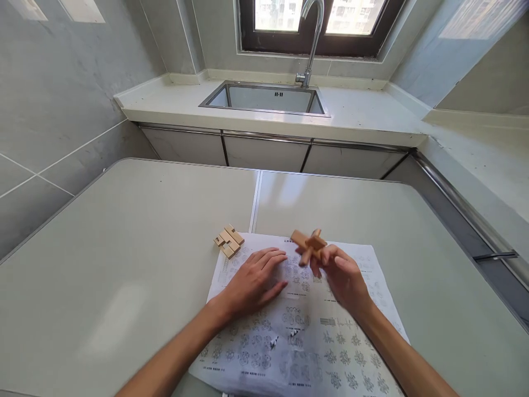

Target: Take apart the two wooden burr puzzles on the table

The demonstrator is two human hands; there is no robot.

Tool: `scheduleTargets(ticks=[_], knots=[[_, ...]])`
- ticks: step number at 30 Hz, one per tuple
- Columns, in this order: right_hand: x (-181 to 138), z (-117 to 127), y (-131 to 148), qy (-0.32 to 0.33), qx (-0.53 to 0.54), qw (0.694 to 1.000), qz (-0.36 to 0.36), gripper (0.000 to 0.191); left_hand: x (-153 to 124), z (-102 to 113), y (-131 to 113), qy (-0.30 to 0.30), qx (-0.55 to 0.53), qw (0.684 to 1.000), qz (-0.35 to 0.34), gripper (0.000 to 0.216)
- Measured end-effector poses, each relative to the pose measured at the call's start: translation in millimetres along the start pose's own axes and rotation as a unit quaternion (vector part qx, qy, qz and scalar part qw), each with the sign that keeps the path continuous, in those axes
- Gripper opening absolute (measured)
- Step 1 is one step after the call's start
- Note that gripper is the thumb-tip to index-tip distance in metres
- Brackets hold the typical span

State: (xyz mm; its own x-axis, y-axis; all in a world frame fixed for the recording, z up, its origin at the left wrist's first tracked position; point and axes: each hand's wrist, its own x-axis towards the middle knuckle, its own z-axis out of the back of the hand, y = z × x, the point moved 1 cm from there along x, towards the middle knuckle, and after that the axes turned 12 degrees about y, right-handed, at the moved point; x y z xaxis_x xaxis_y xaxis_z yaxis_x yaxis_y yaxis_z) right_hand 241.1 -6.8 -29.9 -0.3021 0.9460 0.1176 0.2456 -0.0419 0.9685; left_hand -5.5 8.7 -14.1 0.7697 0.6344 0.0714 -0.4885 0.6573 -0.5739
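Observation:
A wooden burr puzzle (309, 246), its brown bars crossing one another, is held up over the top of a printed sheet (303, 309). The fingers of my right hand (341, 275) pinch its right side, and the puzzle looks slightly blurred. My left hand (258, 278) lies on the sheet with fingers stretched out and holds nothing. Just past its fingertips, to the upper left, several notched wooden pieces (229, 241) lie side by side at the sheet's corner; one bears a dark number. Rows of small line drawings of assembled shapes cover the sheet.
The pale table (124, 237) has a seam (255, 201) running away from me. Beyond it stands a counter (165, 102) with a sink (264, 99) and a tall tap (314, 38) under a window. Tiled wall rises on the left; a counter with a metal rail (467, 212) runs along the right.

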Motion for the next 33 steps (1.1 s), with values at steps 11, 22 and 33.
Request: scheduleTargets(ticks=[11,22,33], knots=[[-10,-27,-6,0.231,0.08,0.964,-0.108,0.044,-5,10,-14,0.036,-0.191,0.98,-0.042,0.108],[-9,-29,-2,0.205,0.096,0.968,-0.107,0.02,-3,9,-12,-0.017,-0.236,0.971,-0.025,0.101],[-10,-39,-4,0.123,-0.046,0.988,-0.083,0.029,-1,6,-12,-0.042,-0.152,0.987,-0.003,0.092]])
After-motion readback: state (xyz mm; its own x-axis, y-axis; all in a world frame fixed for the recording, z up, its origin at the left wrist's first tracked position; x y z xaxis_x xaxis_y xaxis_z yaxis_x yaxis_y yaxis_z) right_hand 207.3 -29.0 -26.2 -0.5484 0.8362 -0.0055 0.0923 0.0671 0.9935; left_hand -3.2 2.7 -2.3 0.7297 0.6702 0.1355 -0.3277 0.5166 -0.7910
